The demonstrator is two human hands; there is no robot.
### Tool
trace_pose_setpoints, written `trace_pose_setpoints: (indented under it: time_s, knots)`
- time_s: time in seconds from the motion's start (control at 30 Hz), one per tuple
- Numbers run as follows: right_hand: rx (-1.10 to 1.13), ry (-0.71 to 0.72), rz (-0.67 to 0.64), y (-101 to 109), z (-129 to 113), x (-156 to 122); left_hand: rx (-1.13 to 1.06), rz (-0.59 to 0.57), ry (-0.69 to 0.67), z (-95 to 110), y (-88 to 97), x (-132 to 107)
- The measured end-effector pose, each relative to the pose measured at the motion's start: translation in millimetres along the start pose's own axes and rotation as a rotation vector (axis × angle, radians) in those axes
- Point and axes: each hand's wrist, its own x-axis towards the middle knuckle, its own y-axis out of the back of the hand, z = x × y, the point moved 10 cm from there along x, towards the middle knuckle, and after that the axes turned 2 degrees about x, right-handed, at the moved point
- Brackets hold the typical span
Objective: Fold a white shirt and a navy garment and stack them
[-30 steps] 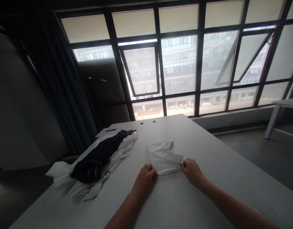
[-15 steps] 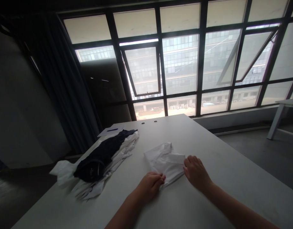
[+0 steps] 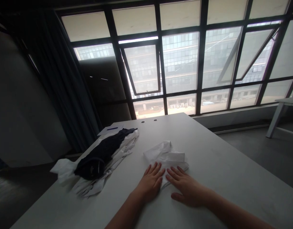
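Note:
A white garment [image 3: 164, 154], folded into a small bundle, lies on the white table [image 3: 203, 165] in front of me. Its exact kind cannot be made out. My left hand [image 3: 151, 183] rests flat on its near left part, fingers stretched forward. Flat on the near right part is my right hand [image 3: 187, 187], fingers spread and thumb out to the side. Between the two hands a strip of the white cloth shows; the rest of the near edge is hidden under them.
On the table's left side lies a heap with a dark navy garment [image 3: 101, 156] on top of white clothes [image 3: 124, 151]. Behind it are a sheet of paper [image 3: 104, 130] and a pen [image 3: 112, 128]. A second table [image 3: 276, 117] stands at the far right, near the windows.
Both hands have gone from gripping the cloth's edges to lying flat on it. My right hand has moved left and nearer to me, beside my left hand.

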Motion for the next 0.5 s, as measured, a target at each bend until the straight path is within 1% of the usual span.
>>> trace_pose_setpoints:
  time_s: [0.07, 0.13, 0.23, 0.3, 0.33, 0.4, 0.5]
  knots:
    - [0.009, 0.017, -0.008, 1.8, -5.2, -0.4, 0.039, 0.015, 0.011, 0.6, 0.1, -0.1]
    - [0.019, 0.021, -0.023, 3.3, -8.7, -1.2, 0.058, 0.006, 0.019, 1.2, -0.8, 0.0]
    - [0.032, 0.015, -0.034, 8.0, -10.5, -2.9, 0.055, -0.058, 0.022, -1.1, -5.6, 0.5]
    - [0.036, 0.012, -0.018, 12.8, -10.1, -3.4, 0.053, -0.098, 0.02, -2.9, -9.4, 0.7]
    - [0.036, 0.008, 0.003, 15.6, -9.0, -3.3, 0.054, -0.108, 0.021, -3.2, -10.9, 0.5]
    - [0.022, -0.028, 0.086, 21.8, -2.8, -2.5, 0.064, -0.101, 0.035, -2.1, -12.1, -1.0]
    - [-0.056, -0.099, 0.219, 24.2, 11.1, -2.2, 0.076, -0.062, 0.059, 7.0, -9.3, -6.4]
